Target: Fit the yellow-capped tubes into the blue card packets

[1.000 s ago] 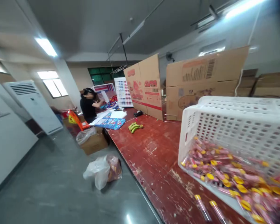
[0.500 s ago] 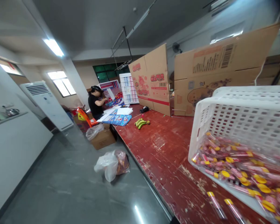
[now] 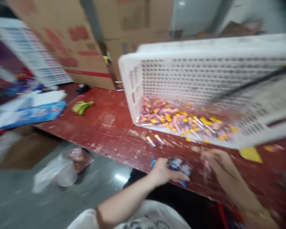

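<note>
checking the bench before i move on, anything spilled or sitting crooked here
Yes. The white crate lies tipped on its side, candy tubes heaped at its open mouth. Two tubes lie loose on the red table just outside it. The left hand holds a small packet nearby.

Blurred workroom with a worn red table and grey floor.
The red tabletop (image 3: 114, 127), scuffed pale in patches, runs across the view above a glossy grey floor (image 3: 19, 203) that catches a spot of light. Tall brown cardboard sheets (image 3: 90, 38) stand along the table's far edge, and a pale wall (image 3: 193, 16) shows behind them.
</note>
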Demonstrator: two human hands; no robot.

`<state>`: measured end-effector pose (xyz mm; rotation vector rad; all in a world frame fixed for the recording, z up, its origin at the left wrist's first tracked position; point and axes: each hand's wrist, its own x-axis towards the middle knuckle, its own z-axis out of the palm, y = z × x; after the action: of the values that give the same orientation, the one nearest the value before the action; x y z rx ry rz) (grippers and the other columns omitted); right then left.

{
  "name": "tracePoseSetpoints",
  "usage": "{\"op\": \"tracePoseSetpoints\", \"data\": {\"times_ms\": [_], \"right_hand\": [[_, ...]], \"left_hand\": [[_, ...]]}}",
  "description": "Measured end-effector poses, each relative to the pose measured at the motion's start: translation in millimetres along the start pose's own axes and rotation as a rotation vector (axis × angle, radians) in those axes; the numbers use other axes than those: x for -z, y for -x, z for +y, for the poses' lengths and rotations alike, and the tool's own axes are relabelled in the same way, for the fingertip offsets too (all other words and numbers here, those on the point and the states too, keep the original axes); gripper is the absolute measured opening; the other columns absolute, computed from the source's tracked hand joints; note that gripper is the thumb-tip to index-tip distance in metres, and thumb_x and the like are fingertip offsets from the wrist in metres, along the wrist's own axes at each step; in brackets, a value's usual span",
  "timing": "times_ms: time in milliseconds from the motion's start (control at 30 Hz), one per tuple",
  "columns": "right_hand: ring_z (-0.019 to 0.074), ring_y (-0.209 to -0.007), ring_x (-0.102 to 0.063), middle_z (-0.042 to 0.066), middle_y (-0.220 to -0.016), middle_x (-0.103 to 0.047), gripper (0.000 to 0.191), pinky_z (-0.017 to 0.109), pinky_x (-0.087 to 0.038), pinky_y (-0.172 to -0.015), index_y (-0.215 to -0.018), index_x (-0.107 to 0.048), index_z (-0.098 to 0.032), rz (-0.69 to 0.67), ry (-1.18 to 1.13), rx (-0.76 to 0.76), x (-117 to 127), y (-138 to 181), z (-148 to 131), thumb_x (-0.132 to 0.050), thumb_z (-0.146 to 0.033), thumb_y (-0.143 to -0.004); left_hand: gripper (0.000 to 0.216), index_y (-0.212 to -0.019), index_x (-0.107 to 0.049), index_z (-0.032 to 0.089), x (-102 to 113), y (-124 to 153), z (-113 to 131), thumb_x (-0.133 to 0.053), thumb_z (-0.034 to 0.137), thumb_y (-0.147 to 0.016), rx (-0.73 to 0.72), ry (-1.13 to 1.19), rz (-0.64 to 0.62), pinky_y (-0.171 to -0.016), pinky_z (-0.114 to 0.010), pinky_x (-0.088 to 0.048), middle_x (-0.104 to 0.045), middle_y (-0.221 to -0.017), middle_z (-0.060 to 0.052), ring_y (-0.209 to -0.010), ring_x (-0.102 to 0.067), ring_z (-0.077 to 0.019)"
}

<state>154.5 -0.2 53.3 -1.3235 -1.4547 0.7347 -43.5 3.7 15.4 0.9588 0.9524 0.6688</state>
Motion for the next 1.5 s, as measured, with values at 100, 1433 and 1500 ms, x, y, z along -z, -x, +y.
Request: {"op": "tracePoseSetpoints", "data": {"times_ms": [100, 1433, 1500], "right_hand": [[0.0156, -0.07, -0.062, 0.003, -0.082, -0.062, 0.013, 0.03, -0.054, -0.065, -0.091, -0.053, -0.023, 0.059, 0.024, -0.013, 4, 0, 3, -0.061, -0.032, -0.085], [0.0165, -0.088, -0.063, 0.005, -0.098, -0.064, 0.025, 0.034, -0.053, -0.078, -0.086, -0.052, -0.02, -0.168, -0.445, -0.316, -11, 39, 43, -0.066, -0.04, -0.08], [0.0202, -0.101, -0.058, 0.008, -0.115, -0.056, 0.041, 0.037, -0.051, -0.085, -0.098, -0.05, -0.022, -0.182, -0.275, -0.2, -17, 44, 37, -0.074, -0.042, -0.071]], "left_hand": [[0.038, -0.079, -0.072, 0.013, -1, -11, 2, -0.086, 0.032, -0.049, -0.005, 0.001, 0.011, -0.067, -0.029, -0.053, -0.072, -0.073, -0.004, -0.067, -0.066, -0.0189], [0.035, -0.102, -0.068, 0.01, -35, -33, -8, -0.074, 0.031, -0.075, 0.354, 0.437, -0.136, -0.08, -0.037, -0.057, -0.073, -0.091, -0.013, -0.084, -0.071, -0.0232], [0.033, -0.098, -0.068, 0.009, -39, -35, -6, -0.073, 0.032, -0.076, 0.347, 0.477, -0.1, -0.082, -0.037, -0.057, -0.073, -0.092, -0.013, -0.084, -0.07, -0.0227]]}}
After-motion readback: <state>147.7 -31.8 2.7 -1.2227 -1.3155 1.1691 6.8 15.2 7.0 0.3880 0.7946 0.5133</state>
